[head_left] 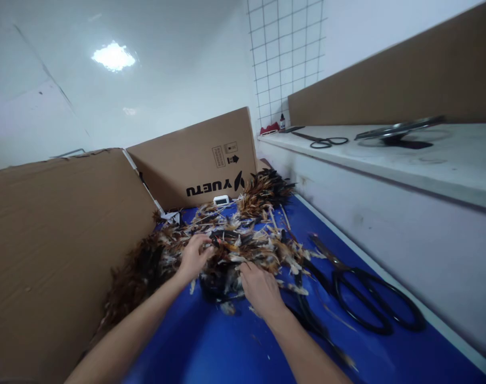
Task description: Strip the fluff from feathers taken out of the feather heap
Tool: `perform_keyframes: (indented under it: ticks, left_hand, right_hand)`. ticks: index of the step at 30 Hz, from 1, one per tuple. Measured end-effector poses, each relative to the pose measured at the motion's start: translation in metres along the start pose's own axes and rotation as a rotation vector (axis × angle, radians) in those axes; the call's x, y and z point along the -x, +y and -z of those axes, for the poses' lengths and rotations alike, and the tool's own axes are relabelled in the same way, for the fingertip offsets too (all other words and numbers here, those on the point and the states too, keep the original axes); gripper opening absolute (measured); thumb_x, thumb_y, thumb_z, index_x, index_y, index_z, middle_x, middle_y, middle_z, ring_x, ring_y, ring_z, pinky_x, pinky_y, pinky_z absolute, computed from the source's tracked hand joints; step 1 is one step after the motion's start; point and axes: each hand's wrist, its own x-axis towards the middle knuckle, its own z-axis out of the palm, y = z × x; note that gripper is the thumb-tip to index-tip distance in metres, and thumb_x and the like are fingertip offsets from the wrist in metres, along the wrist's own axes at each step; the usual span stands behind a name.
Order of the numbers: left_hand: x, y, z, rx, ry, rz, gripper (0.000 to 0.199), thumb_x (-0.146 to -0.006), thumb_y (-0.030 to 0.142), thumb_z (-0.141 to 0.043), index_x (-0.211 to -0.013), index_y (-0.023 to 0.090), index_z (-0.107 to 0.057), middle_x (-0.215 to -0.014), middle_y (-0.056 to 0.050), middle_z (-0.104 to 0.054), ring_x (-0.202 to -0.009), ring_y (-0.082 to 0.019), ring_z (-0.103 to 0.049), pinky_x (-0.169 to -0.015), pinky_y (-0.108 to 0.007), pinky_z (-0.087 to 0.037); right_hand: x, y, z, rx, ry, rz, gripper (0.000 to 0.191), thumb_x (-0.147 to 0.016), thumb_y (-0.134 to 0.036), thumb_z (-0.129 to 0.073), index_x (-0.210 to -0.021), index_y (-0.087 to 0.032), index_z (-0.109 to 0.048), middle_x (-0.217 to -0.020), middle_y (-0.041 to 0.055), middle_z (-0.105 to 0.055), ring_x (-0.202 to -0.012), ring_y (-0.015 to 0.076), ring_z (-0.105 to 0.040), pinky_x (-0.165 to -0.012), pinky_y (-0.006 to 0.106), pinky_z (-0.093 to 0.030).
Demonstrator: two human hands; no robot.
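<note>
A loose heap of brown, black and cream feathers [262, 250] covers the middle of the blue tabletop [210, 341]. My left hand [195, 256] is in the heap with thumb and fingers bent together near a dark feather with a small reddish spot; what lies between the fingertips is too small to make out. Just to its right, my right hand [261, 287] pinches a feather, its fingers closed and the fingertips partly buried. Long black feathers [307, 309] lie beside my right wrist. Large black-handled scissors [358, 288] rest open on the table at the right.
Cardboard panels [194, 160] wall off the back and left side. A bundle of brown feathers [264, 192] lies by a small white digital device [221, 200]. Along the right runs a white ledge [331, 156] with another pair of scissors [323, 141] and a phone-like object [398, 129].
</note>
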Motion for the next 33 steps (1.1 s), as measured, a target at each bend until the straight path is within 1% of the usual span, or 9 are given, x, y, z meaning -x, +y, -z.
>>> perform_keyframes:
  ticks: [2,7,10,13,16,21,25,28,33]
  left_hand:
    - [0.028,0.006,-0.004,-0.126,-0.049,-0.217,0.014,-0.08,0.023,-0.056,-0.092,0.019,-0.062,-0.107,-0.008,-0.059,-0.107,-0.021,-0.053,-0.094,-0.041,-0.042]
    - [0.088,0.025,-0.013,-0.323,-0.346,-0.505,0.039,-0.082,0.039,-0.055,-0.116,0.02,-0.054,-0.125,-0.013,-0.052,-0.123,-0.026,-0.041,-0.102,-0.045,-0.034]
    - [0.099,0.033,-0.017,-0.42,-0.554,-0.595,0.053,-0.082,0.05,-0.051,-0.128,0.024,-0.046,-0.134,-0.011,-0.045,-0.13,-0.028,-0.031,-0.107,-0.051,-0.024]
    - [0.094,0.026,-0.019,-0.475,-0.622,-0.599,0.05,-0.086,0.048,-0.043,-0.131,0.026,-0.043,-0.137,-0.009,-0.043,-0.132,-0.028,-0.029,-0.107,-0.054,-0.021]
    - [0.083,0.007,-0.017,-0.514,-0.593,-0.576,0.045,-0.089,0.042,-0.041,-0.13,0.024,-0.044,-0.133,-0.01,-0.048,-0.13,-0.028,-0.033,-0.106,-0.055,-0.022]
    - [0.074,-0.017,-0.008,-0.516,-0.407,-0.504,0.042,-0.087,0.039,-0.046,-0.125,0.022,-0.05,-0.127,-0.012,-0.051,-0.122,-0.026,-0.041,-0.103,-0.05,-0.031]
    - [0.079,-0.008,-0.01,-0.474,-0.182,-0.431,0.038,-0.086,0.034,-0.048,-0.121,0.021,-0.053,-0.133,-0.012,-0.044,-0.124,-0.026,-0.039,-0.102,-0.048,-0.032]
    - [0.082,0.003,-0.017,-0.437,0.007,-0.373,0.031,-0.087,0.029,-0.046,-0.115,0.021,-0.056,-0.132,-0.011,-0.045,-0.123,-0.025,-0.039,-0.104,-0.05,-0.029]
    - [0.083,0.004,-0.029,-0.339,-0.008,-0.379,0.029,-0.087,0.025,-0.043,-0.112,0.021,-0.057,-0.127,-0.009,-0.049,-0.122,-0.023,-0.04,-0.107,-0.05,-0.024]
  right_hand:
    - [0.0,0.0,-0.001,-0.012,0.07,-0.006,0.017,-0.088,-0.015,-0.041,-0.091,-0.019,-0.058,-0.088,0.0046,-0.061,-0.08,0.0176,-0.059,-0.07,0.027,-0.039]
    - [-0.003,0.004,-0.001,-0.023,0.21,-0.041,0.022,-0.084,-0.008,-0.045,-0.098,-0.018,-0.058,-0.09,0.0059,-0.058,-0.087,0.0187,-0.054,-0.08,0.028,-0.037]
    - [-0.003,0.006,-0.001,-0.026,0.243,-0.027,0.026,-0.083,-0.007,-0.045,-0.103,-0.019,-0.057,-0.091,0.0061,-0.058,-0.088,0.0194,-0.052,-0.081,0.029,-0.036]
    - [-0.001,0.006,-0.002,-0.01,0.242,-0.013,0.025,-0.082,-0.006,-0.045,-0.1,-0.018,-0.059,-0.089,0.0062,-0.058,-0.085,0.0195,-0.052,-0.08,0.029,-0.036]
    - [0.0,0.006,-0.005,0.0,0.242,-0.008,0.025,-0.082,-0.005,-0.045,-0.098,-0.018,-0.059,-0.088,0.0061,-0.058,-0.086,0.0198,-0.051,-0.08,0.03,-0.035]
    - [-0.001,0.007,-0.008,0.006,0.255,0.005,0.024,-0.082,-0.006,-0.045,-0.097,-0.017,-0.059,-0.086,0.0055,-0.058,-0.084,0.0194,-0.051,-0.08,0.03,-0.035]
    - [-0.002,0.008,-0.004,0.029,0.277,-0.005,0.022,-0.081,-0.007,-0.047,-0.095,-0.018,-0.06,-0.084,0.0055,-0.058,-0.084,0.0204,-0.051,-0.078,0.031,-0.035]
    - [-0.002,0.008,0.001,0.1,0.34,-0.113,0.023,-0.082,-0.012,-0.048,-0.101,-0.018,-0.058,-0.096,0.0087,-0.058,-0.09,0.0239,-0.05,-0.078,0.035,-0.034]
    - [-0.002,0.012,-0.006,0.24,0.252,-0.331,0.035,-0.084,-0.021,-0.046,-0.117,-0.013,-0.049,-0.116,0.0182,-0.05,-0.096,0.029,-0.053,-0.075,0.038,-0.037]
